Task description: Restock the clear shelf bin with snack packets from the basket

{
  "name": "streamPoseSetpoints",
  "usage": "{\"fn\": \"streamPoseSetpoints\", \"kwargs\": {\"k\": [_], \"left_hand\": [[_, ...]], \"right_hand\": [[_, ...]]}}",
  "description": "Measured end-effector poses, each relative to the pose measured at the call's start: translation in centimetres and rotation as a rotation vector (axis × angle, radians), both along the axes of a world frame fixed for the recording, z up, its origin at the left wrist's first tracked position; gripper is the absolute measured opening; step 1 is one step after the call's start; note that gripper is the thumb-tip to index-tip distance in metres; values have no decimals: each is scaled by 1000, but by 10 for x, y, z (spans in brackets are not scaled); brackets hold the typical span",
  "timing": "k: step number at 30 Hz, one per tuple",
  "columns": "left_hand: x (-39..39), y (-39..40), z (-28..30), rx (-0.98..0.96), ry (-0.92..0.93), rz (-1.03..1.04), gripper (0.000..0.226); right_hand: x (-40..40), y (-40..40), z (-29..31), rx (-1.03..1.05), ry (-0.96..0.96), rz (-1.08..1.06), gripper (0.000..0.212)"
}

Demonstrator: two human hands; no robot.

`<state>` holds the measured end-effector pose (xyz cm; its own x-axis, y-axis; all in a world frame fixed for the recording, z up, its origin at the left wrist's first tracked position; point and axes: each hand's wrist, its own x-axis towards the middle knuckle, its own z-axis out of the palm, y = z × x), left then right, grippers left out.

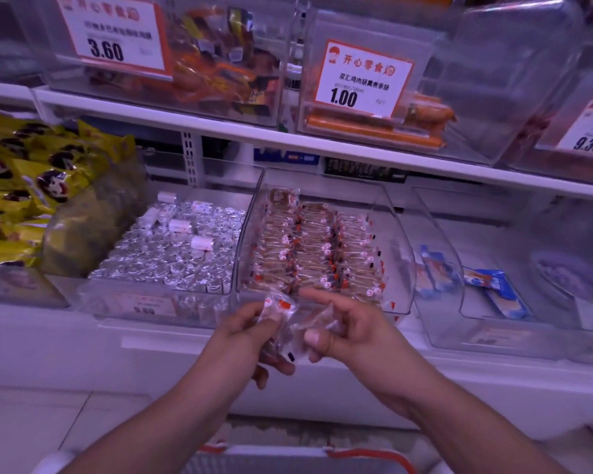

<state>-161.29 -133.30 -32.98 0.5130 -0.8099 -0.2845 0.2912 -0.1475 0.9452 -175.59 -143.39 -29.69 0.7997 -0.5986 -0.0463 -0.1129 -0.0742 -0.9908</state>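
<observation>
A person's left hand (254, 331) and right hand (348, 331) meet just in front of a clear shelf bin (399, 268), both forearms reaching up from the bottom corners, fingers curled around a small bunch of clear-wrapped snack packets (288, 325) held between them. The bin, at twelve o'clock from the hands, holds neat rows of the same packets, with a bin of silver foil-wrapped sweets (172, 254) at ten o'clock. The white basket (288, 461) with red handles sits at six o'clock, at the frame's lower edge.
</observation>
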Motion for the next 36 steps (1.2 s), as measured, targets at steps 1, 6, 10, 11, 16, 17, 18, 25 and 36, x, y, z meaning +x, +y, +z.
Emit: {"fn": "streamPoseSetpoints", "kwargs": {"k": [1,6,10,11,16,17,18,25,36], "left_hand": [[-1,0,1,5,-4,2,14],[-7,1,4,17,83,69,15],[-20,1,7,-84,283,124,28],[-23,2,7,-101,267,135,31],[-26,5,7,-156,75,104,27],[-25,6,7,-170,-6,104,25],[-24,8,7,-185,-115,108,23],[-23,18,13,-237,-919,121,28],[31,0,38,110,-1429,-121,94]], "right_hand": [[0,0,-1,38,-15,3,48],[1,6,-8,-582,-123,-258,31],[5,25,-26,-798,-7,-104,51],[7,32,-30,-717,19,2,60],[20,52,-22,-123,-187,-79,56],[21,52,-20,-13,-251,-241,48],[23,50,-17,58,-281,-392,42],[33,57,11,447,-222,-239,29],[79,-39,34,-123,-89,-160,26]]}}
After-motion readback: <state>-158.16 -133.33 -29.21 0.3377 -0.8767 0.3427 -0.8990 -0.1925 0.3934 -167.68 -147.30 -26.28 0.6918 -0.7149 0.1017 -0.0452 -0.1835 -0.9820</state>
